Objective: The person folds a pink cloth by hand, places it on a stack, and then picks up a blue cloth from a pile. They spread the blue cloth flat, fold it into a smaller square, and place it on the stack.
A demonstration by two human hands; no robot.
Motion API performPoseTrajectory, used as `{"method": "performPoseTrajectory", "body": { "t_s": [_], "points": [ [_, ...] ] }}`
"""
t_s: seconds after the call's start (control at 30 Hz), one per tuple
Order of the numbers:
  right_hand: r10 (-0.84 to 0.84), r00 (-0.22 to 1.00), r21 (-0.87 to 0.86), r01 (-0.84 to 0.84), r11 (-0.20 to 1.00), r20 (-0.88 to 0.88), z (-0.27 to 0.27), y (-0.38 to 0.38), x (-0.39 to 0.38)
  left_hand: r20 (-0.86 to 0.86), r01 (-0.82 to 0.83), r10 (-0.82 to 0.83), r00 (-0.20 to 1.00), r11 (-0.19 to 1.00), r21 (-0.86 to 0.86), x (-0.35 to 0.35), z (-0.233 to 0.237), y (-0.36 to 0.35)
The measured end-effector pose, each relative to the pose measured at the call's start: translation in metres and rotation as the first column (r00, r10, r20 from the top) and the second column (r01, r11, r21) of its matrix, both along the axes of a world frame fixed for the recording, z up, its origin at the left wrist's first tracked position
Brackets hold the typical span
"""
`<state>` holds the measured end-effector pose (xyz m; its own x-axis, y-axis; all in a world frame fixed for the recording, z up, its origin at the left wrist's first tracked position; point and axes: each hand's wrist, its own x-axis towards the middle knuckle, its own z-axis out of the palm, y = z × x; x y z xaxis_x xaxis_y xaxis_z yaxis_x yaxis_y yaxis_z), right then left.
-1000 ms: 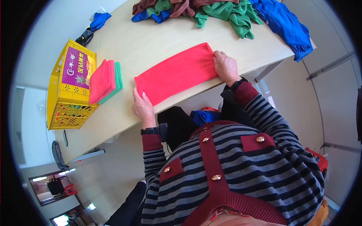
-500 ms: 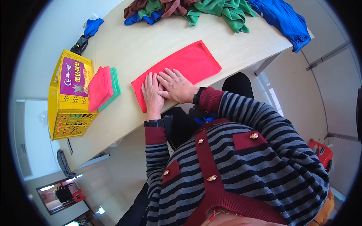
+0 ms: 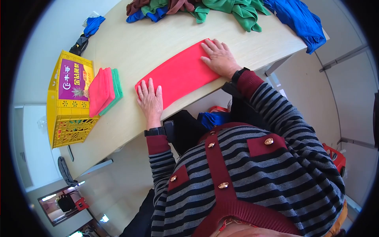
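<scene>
A red cloth (image 3: 179, 73) lies flat on the pale table as a long folded strip. My left hand (image 3: 150, 100) rests flat on its left end, fingers spread. At the cloth's right end lies my right hand (image 3: 220, 58), palm down with the fingers apart. Neither hand grips the cloth. To the left, folded red cloths (image 3: 101, 91) and green cloths (image 3: 116, 93) lean in a small stack beside the yellow crate (image 3: 73, 122).
Brown, green (image 3: 237, 12) and blue cloths (image 3: 296, 23) lie heaped along the far side of the table (image 3: 130, 51). A small blue cloth (image 3: 93, 26) and a dark object are behind the crate. A phone-like object lies near the table's left edge.
My right hand has moved away from my left, up and right to the cloth's far end. My left hand has shifted slightly left. The cloth's right end looks narrower.
</scene>
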<state>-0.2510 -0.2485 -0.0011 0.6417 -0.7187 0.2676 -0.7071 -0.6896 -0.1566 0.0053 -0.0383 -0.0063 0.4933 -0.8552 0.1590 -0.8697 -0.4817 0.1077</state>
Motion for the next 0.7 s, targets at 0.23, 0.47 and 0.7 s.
{"method": "performPoseTrajectory", "body": {
  "t_s": [0.23, 0.47, 0.7],
  "points": [
    [0.011, 0.999, 0.016, -0.011, 1.000, -0.038, 0.010, -0.010, -0.022, -0.083, -0.185, 0.184, 0.979, 0.983, 0.006, 0.024, 0.001, 0.022],
    [0.076, 0.997, -0.141, -0.078, 0.987, -0.020, 0.021, 0.022, 0.009, 0.076, -0.217, 0.222, 0.972, 0.974, -0.068, 0.004, 0.025, 0.023],
    [0.353, 0.932, 0.097, -0.360, 0.928, 0.079, 0.025, 0.087, 0.080, 0.108, 0.152, -0.143, 0.984, 0.985, -0.078, -0.040, 0.013, -0.024]
  ]
}}
